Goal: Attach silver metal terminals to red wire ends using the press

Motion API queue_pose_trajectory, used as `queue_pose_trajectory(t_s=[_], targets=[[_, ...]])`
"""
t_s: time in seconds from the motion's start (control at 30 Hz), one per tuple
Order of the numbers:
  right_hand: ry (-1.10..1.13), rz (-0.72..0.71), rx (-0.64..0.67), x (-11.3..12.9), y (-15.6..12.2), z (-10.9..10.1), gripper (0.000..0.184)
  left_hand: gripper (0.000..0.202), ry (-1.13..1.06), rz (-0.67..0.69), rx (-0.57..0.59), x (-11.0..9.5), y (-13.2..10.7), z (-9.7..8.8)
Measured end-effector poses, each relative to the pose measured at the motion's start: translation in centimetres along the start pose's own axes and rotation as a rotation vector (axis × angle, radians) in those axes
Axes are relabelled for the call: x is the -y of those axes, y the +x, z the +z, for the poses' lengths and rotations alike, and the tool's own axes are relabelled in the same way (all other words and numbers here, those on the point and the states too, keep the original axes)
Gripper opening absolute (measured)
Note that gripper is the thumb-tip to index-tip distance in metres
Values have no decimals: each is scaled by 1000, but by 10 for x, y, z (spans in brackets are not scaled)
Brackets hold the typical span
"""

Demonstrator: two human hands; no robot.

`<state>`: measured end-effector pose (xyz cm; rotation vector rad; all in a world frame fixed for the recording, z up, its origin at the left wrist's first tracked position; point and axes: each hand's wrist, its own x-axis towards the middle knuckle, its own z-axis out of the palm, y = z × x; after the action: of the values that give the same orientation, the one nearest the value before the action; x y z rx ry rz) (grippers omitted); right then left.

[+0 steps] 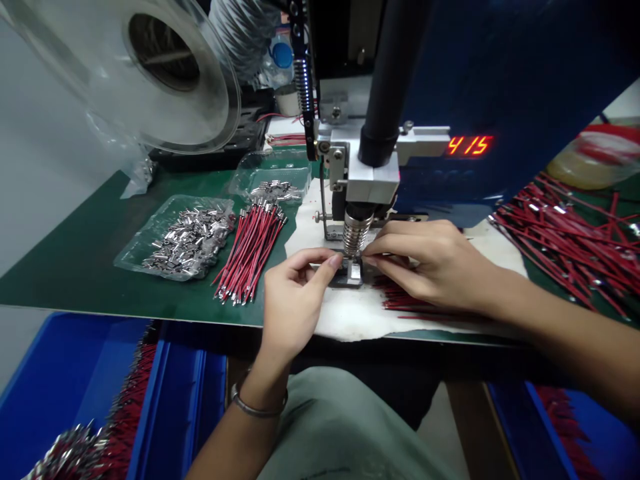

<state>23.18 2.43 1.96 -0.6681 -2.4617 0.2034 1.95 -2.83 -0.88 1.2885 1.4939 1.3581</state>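
Both hands meet at the small metal die (354,272) under the spring-wrapped plunger (356,230) of a blue press machine (450,180). At the left of the die, my left hand (300,287) is closed in a pinch of thumb and forefinger; what lies between the fingertips is too small to name. My right hand (425,263) pinches from the other side, fingertips touching near the plunger's base, and its held piece is hidden. Below my right hand, several dark red wires (405,297) lie on a white sheet (345,317).
A bundle of red wires with metal ends (250,250) lies at the left, beside a clear tray (130,250) of small metal parts. Another clear tray (240,177) stands behind. More red wires (565,227) are piled right. Blue bins (60,360) sit below the table edge.
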Motion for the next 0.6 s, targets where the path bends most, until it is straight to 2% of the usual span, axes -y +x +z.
queue_pose_trajectory(t_s=[0.6], targets=[[1,18,2,1,0,-1,14,22,-4,-2,-2,-1,0,0]])
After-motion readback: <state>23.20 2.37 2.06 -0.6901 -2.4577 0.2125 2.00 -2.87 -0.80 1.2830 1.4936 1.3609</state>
